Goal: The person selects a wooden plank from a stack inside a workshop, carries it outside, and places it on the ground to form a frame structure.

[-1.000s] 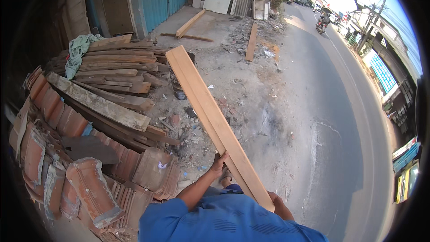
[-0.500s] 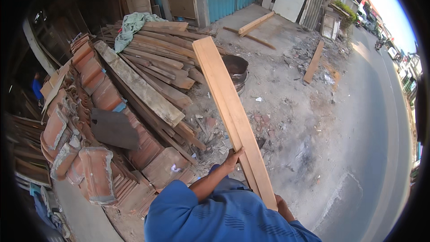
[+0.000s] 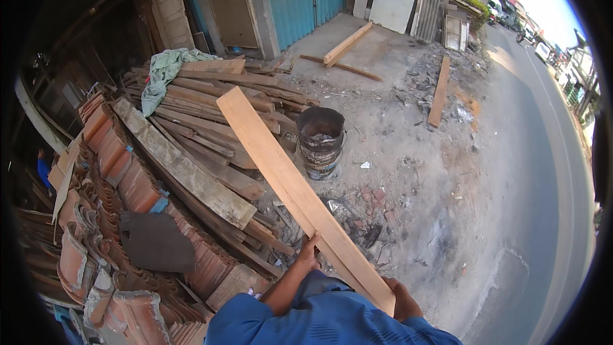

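Note:
A long, pale wooden plank (image 3: pixel 290 182) slants from close to my body up toward the far left. A lengthwise step runs along its nearer part; whether it is one board or two stacked, I cannot tell. My left hand (image 3: pixel 308 254) is closed on the plank's left edge, some way up from the near end. Closed around the right edge at that near end is my right hand (image 3: pixel 403 300), its fingers partly hidden. The far end hangs in the air in front of a heap of old boards (image 3: pixel 214 131).
A charred metal bucket (image 3: pixel 320 144) stands beyond the plank. Stacked clay roof tiles (image 3: pixel 137 179) fill the left, with a dark sheet (image 3: pixel 156 241) on top. Loose timbers (image 3: pixel 348 45) lie near the blue shutter (image 3: pixel 290 3). Along the right runs a road (image 3: pixel 536 172).
The plank's far end has swung left, away from the bucket, which now shows fully. Both hands keep their hold, and more of the right hand is visible. The view has shifted.

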### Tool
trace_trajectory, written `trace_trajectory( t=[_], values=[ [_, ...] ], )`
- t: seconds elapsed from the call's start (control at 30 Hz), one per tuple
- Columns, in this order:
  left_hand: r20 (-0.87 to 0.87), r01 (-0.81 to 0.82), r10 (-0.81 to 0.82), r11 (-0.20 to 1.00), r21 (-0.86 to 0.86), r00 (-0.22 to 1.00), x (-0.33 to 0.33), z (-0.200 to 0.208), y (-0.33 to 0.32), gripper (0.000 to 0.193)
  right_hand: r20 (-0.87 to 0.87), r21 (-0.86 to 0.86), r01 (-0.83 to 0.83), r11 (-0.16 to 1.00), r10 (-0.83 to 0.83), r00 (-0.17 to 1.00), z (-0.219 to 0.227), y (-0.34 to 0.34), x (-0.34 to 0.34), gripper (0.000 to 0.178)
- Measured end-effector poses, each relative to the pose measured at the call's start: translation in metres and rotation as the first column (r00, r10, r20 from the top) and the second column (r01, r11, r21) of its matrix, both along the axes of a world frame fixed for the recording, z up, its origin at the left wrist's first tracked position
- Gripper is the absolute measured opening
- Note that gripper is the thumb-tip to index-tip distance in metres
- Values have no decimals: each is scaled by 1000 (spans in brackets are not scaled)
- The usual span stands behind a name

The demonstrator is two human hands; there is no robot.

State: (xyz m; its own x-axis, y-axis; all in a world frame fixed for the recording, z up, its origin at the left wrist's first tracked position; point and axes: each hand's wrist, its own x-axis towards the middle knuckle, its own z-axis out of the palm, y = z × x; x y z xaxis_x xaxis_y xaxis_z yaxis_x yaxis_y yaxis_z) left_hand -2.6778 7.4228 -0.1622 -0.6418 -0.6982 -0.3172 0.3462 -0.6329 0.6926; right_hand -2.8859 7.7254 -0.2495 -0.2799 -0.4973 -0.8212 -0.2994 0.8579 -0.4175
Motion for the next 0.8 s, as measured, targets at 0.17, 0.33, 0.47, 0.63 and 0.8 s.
trace_trajectory(
  t=[0.17,0.33,0.47,0.63,0.8],
  values=[
    [-38,-79,87,980,180,995,37,-39,-85,60,57,7,-24,1000,24,998,-74,-82,16,59],
    [17,-100,98,986,133,995,45,-28,-162,66,-92,-50,-318,947,313,945,-109,-149,35,54],
    [66,-127,124,990,56,990,47,-21,-216,73,17,-28,-284,958,285,958,-72,-224,28,47],
    [17,-140,139,985,97,990,20,-44,-270,78,-125,-55,-290,955,282,951,-89,-264,5,33],
    [-4,-195,197,975,109,980,11,-37,-299,68,-214,-169,-398,902,360,908,-75,-309,4,28]
  ],
)
